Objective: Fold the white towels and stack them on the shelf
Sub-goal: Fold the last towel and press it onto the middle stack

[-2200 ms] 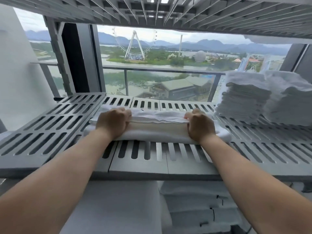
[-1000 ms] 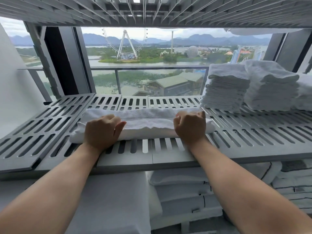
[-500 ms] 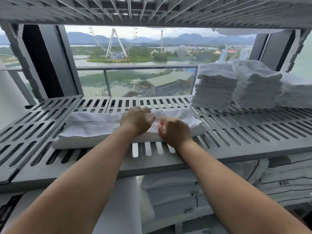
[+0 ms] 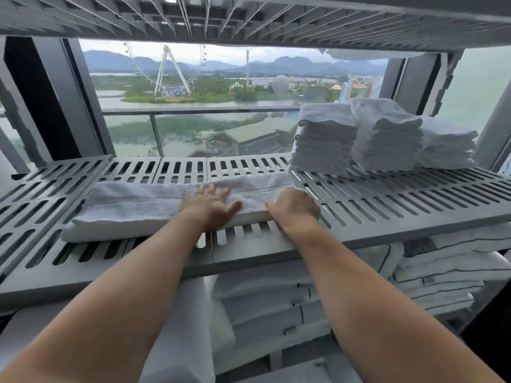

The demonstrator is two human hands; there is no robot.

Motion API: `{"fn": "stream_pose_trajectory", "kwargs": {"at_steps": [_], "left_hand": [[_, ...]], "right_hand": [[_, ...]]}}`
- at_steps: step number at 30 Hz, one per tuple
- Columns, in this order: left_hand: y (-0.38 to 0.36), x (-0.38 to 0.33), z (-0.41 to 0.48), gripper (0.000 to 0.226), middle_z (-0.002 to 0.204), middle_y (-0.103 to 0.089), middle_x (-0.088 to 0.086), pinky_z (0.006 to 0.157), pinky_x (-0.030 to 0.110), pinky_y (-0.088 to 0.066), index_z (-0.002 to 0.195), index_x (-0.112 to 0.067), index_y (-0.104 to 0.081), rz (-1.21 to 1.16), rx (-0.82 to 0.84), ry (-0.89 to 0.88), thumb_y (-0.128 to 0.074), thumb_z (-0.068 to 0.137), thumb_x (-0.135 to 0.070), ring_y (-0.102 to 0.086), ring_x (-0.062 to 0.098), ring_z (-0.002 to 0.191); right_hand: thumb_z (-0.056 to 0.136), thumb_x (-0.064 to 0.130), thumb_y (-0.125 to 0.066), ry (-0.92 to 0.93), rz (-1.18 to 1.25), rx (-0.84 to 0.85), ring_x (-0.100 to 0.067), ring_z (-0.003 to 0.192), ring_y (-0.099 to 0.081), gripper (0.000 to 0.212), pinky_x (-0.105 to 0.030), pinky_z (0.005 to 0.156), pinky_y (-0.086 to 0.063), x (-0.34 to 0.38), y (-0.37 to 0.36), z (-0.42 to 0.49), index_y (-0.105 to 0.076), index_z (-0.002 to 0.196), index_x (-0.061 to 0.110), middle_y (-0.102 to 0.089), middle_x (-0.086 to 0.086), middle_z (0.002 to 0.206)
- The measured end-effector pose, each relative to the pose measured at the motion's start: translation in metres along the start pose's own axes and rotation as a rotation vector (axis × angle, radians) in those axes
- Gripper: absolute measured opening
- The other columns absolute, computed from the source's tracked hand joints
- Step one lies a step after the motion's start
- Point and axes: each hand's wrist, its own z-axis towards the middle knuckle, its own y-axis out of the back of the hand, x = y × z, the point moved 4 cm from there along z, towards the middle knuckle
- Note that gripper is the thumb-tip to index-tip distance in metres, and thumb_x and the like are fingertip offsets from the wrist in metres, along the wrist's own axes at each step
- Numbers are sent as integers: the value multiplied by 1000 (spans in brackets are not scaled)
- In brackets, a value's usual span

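Note:
A white towel (image 4: 132,208), folded into a long strip, lies across the slatted grey shelf (image 4: 387,211). My left hand (image 4: 210,205) rests flat on its middle with the fingers spread. My right hand (image 4: 294,210) has its fingers curled round the towel's right end at the front corner. Stacks of folded white towels (image 4: 326,139) stand at the back right of the same shelf.
Another slatted shelf (image 4: 249,17) hangs close overhead. Below the working shelf lie folded white linens (image 4: 276,308) and more at the right (image 4: 442,275). A window with a railing is behind. The shelf's left part (image 4: 41,194) is bare slats.
Both hands slid from the towel's ends toward its right half. My left hand has opened flat on the middle. My right hand has moved out to the right end.

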Motion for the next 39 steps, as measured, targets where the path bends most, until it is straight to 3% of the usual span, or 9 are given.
{"fn": "stream_pose_trajectory", "kwargs": {"at_steps": [3, 7, 16, 21, 25, 28, 31, 35, 39], "left_hand": [[0, -2, -6, 87, 167, 1, 3, 120, 61, -5, 159, -35, -5, 9, 8, 31, -1, 86, -82, 2, 26, 154], [-1, -5, -13, 87, 167, 0, 4, 121, 60, -6, 158, -35, -6, 10, -13, 46, -3, 86, -82, 1, 27, 154], [2, -8, -16, 100, 167, -10, 2, 119, 57, -7, 157, -34, -17, -65, -45, 85, -1, 74, -88, -8, 25, 154], [15, 7, -30, 73, 155, -40, 2, 111, 46, -36, 145, -25, -47, -222, -147, -4, -29, 93, -72, -39, 22, 140], [21, 51, -58, 63, 153, -43, -1, 105, 45, -42, 142, -27, -48, -175, -187, 103, -33, 96, -67, -43, 22, 136], [25, 98, -81, 62, 151, -45, 1, 106, 45, -40, 143, -25, -48, -149, -190, 227, -34, 96, -63, -45, 24, 135], [23, 135, -97, 63, 153, -44, 2, 114, 49, -31, 144, -25, -46, -98, -134, 291, -29, 97, -62, -40, 23, 139], [12, 145, -99, 68, 166, -16, -2, 120, 56, -7, 155, -36, -26, -58, -42, 290, -19, 96, -68, -13, 22, 153], [15, 147, -93, 62, 165, -16, -3, 122, 53, -7, 156, -32, -28, -174, -34, 240, -21, 101, -60, -13, 22, 153]], "right_hand": [[85, 56, -60, -61, 271, 100, -27, 83, -70, 46, -35, 79, -58, 5, -9, 0, -69, 94, 12, -73, -9, 92], [87, 49, -61, -220, 630, 158, -23, 64, -69, 40, -33, 68, -59, 5, -15, 1, -66, 88, 9, -72, -7, 74], [79, 18, -69, -72, 883, -164, -26, 91, -66, 35, -28, 80, -49, 32, -17, -6, -55, 111, 12, -69, -5, 99], [83, 20, -75, 32, 885, -377, -29, 89, -70, 51, -25, 74, -47, 50, -13, -22, -49, 126, 9, -73, -10, 101], [85, 13, -69, 194, 846, -356, -21, 77, -65, 28, -22, 72, -46, 82, -10, -27, -62, 111, 14, -73, -3, 96], [85, 7, -63, 236, 832, -349, -16, 77, -55, 24, -24, 70, -42, 97, -5, -24, -56, 108, 11, -67, -4, 98], [88, 10, -63, 89, 944, -295, -29, 91, -63, 32, -25, 74, -40, 99, 0, -10, -49, 116, 6, -67, -11, 104], [91, 18, -62, -120, 1010, -292, -35, 101, -66, 37, -27, 76, -41, 99, 12, 5, -46, 122, 7, -67, -16, 112], [89, 12, -57, 280, 716, -360, -35, 85, -66, 32, -33, 67, -46, 165, 15, -26, -50, 119, 9, -70, -19, 99]]}}
